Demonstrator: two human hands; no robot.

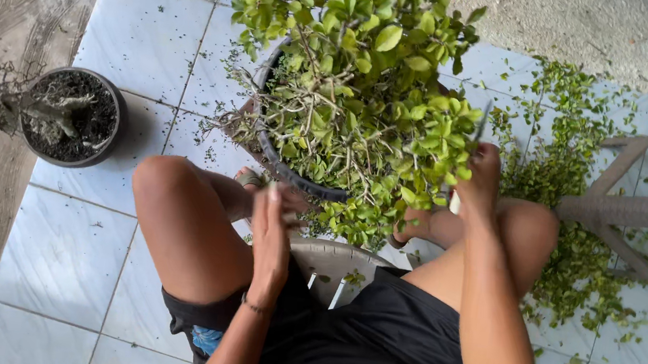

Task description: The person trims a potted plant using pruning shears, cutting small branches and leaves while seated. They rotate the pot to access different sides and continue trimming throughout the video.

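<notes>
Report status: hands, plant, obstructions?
Right hand gripping a cutting tool at the leafy potted shrub. Left hand near the pot rim. Clippings litter the tiles on the right.

No packages, labels, signs or screens appear anywhere in this overhead view.
</notes>
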